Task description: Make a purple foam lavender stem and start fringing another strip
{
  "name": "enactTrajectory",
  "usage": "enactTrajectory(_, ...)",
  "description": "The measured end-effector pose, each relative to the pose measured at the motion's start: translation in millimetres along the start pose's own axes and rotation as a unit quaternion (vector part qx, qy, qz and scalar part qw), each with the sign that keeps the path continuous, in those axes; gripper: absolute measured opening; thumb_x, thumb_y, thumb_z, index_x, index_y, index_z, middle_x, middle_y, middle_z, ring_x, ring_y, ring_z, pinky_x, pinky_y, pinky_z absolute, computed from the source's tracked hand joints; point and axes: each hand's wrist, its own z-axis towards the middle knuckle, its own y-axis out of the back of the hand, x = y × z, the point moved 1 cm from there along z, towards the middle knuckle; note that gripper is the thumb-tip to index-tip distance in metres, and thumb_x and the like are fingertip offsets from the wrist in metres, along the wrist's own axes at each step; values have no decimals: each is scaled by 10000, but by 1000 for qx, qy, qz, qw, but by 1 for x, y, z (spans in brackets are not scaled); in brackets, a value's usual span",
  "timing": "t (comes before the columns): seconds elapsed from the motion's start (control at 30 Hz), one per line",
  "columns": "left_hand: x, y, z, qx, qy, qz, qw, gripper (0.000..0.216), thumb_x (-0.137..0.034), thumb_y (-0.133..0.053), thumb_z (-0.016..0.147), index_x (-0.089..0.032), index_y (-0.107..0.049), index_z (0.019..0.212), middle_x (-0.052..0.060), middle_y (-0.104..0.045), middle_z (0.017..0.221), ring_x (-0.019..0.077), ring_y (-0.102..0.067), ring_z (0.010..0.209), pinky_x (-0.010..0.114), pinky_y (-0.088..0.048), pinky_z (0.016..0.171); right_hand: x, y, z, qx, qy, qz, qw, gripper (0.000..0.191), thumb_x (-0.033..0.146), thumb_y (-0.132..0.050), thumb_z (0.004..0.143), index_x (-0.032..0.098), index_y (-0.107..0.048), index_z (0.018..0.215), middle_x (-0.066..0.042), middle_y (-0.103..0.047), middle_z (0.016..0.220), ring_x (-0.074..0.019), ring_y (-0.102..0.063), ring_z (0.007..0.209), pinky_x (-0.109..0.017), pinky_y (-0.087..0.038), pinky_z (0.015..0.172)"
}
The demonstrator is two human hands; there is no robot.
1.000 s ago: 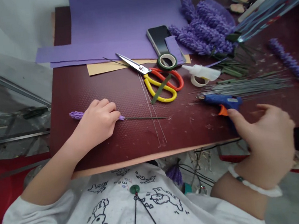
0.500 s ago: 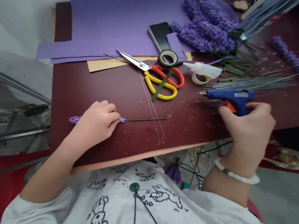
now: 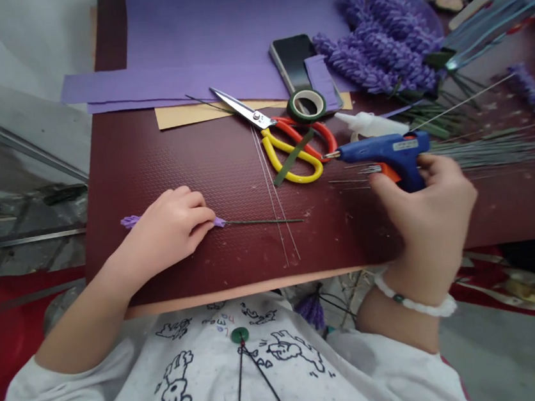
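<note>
1. The left hand (image 3: 171, 224) is closed. Its fingers curl over a purple fuzzy flower (image 3: 129, 222), and the soft purple ends poke out on both sides. A thin green wire stem (image 3: 265, 222) runs from the flower, straight and flat along the table.
2. The right hand (image 3: 424, 221) is closed tight around the handle of a blue plastic glue gun (image 3: 382, 149). The gun has an orange trigger (image 3: 390, 172) and a pointy metal tip that faces left. A white bead bracelet (image 3: 417, 306) sits on that wrist.
3. The dark red table (image 3: 146, 156) has a bumpy top with small bits of dirt on it.
4. Two long bare wires (image 3: 274, 193) lie just under the scissors (image 3: 285, 147), which have shiny metal blades and yellow and orange loops. A roll of green tape (image 3: 309, 104) sits near them.
5. Farther back are smooth purple paper (image 3: 229, 31), a black phone (image 3: 292, 56), a white glue bottle (image 3: 369, 124) and a big pile of fuzzy purple flowers (image 3: 380, 46).
</note>
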Motion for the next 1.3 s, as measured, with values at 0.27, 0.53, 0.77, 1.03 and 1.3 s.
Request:
enactTrajectory(0.27,-1,0,0,-6,-3,7,1000,270,-237,-438,932,-174,-690,859,63,-618,834,182,-514,810,337,-420,755,-3,-1,-2,27,0,70,997,533,346,-687,583,122,-663,1066,-103,-679,900,-204,-600,761,-327,-458,710)
enactTrajectory(0.53,-1,-1,0,-11,-5,3,1000,270,-244,-438,930,-168,-687,861,67,-622,841,183,-518,808,341,-427,759,-2,16,-9,103,-89,176,975,127,285,-621,616,182,-636,687,27,-469,526,-105,-391,472,-276,-271,450)
enactTrajectory(0.77,0,-2,0,-16,-7,-1,1000,271,-250,-440,929,-166,-691,872,72,-628,845,184,-527,819,342,-437,767,-3,23,-20,197,-109,170,959,213,337,-659,619,169,-650,749,32,-485,520,-99,-404,464,-270,-302,458)
enactTrajectory(1.03,-1,-1,1,-14,0,-6,1000,260,-243,-447,921,-169,-690,866,68,-631,842,183,-535,823,339,-446,781,1,25,-26,251,-92,133,955,281,400,-657,637,168,-653,794,25,-518,546,-105,-434,475,-254,-310,452)
enactTrajectory(1.3,-1,-1,1,-20,-2,-4,1000,258,-247,-452,919,-165,-688,860,63,-620,828,182,-526,806,331,-436,752,8,9,-15,210,-42,101,972,376,467,-621,685,140,-676,863,15,-525,559,-115,-444,490,-255,-334,477)
